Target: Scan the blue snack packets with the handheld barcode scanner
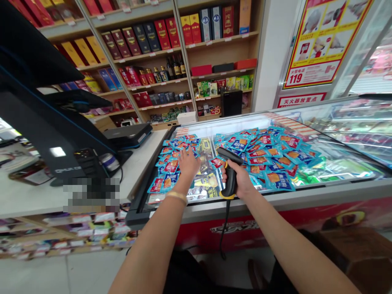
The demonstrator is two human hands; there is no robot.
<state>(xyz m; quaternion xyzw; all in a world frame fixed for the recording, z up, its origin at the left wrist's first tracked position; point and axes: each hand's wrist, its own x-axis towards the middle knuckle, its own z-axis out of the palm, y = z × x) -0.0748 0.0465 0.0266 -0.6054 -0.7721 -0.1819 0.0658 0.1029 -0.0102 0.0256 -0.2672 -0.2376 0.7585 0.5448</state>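
My left hand (188,163) is open, its fingers spread on or just above a heap of small blue snack packets (170,171) inside a glass-topped chest freezer (196,196). My right hand (235,179) is shut around a black and yellow corded barcode scanner (230,175), whose head points up and left, over the freezer. Its black cord (226,232) hangs down past the freezer's front. A larger spread of blue packets (266,157) lies to the right of my hands, and yellow packages (206,181) show between them.
To the left stand a checkout counter (61,196) with a black POS terminal (52,122) and a flat black device (128,135). Shelves of boxed liquor and bottles (153,61) fill the back wall. A sliding glass freezer section (346,134) lies at right.
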